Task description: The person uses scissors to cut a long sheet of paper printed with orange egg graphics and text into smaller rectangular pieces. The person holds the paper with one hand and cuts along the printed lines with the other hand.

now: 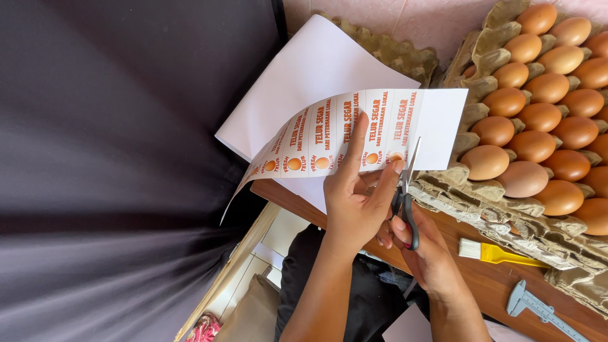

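Fingers (354,136) of your left hand (354,202) pinch the label strip (335,136) from the front, thumb and forefinger spread up over the printed side, while your right hand (430,253) is closed through the handles of the scissors (406,196). The blades stand partly open and point up into the lower edge of the strip, near the boundary between the last orange-printed label and the blank white end. The strip curves away to the left in the air, above the edge of the wooden surface (481,278), with a plain white sheet (304,76) behind it.

To cut well, keep the paper taut between your left fingers and the blades, line the blades up with the gap between two labels, and close them in one smooth stroke so the edge stays straight. Keep your left thumb clear of the blade line; it sits just beside it.

Close on the right lie cardboard egg trays (481,196) filled with brown eggs (538,117). Nearer you on the surface are a yellow-handled brush (500,253) and a metal caliper (538,307).
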